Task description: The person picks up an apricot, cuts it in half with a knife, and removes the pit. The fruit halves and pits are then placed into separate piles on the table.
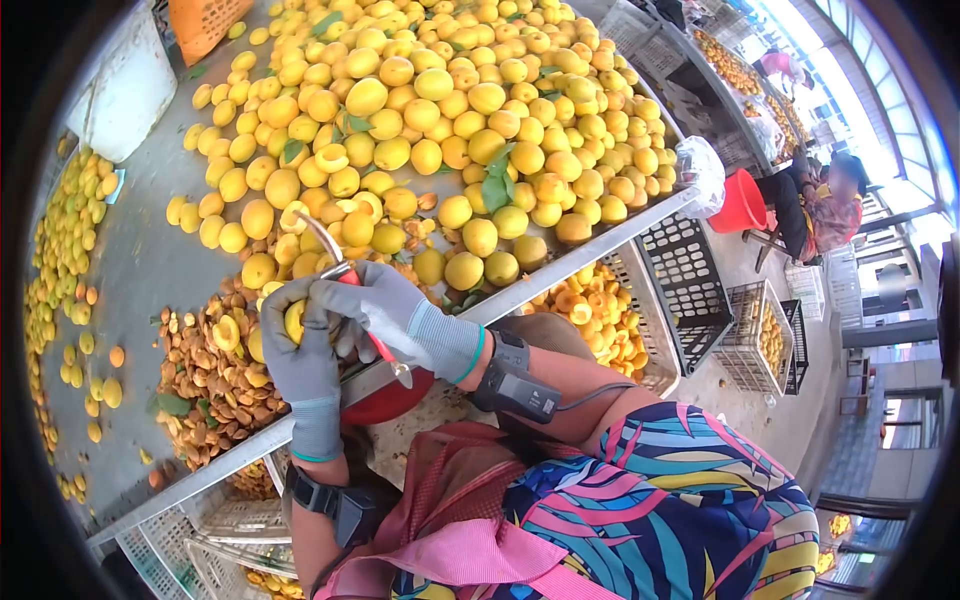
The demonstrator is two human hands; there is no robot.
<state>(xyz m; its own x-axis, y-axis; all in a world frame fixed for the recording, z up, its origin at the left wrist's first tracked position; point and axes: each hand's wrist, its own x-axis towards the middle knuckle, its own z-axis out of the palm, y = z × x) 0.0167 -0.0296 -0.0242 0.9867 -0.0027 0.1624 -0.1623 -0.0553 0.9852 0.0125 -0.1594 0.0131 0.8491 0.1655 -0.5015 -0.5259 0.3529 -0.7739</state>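
My left hand [300, 350], in a grey glove, has its fingers wrapped round a yellow fruit [295, 321]. Close beside it, my right hand [395, 312], also gloved, grips a red-handled tool [348, 276] with a curved metal tip pointing up and left over the fruit pile. The tool's lower end shows below the palm. Whole yellow fruits [480, 235] are heaped beyond both hands. Brown pits and fruit pieces [215, 375] lie left of my left hand. Some of my fingertips are hidden behind the fruit and gloves.
The metal table's raised edge [590, 247] runs diagonally under my wrists. Below it are a red bowl [392, 402], a crate of halved fruit [650, 345] and a black crate [690, 280]. A seated person [830, 215] is near a red bucket [738, 202] at the right.
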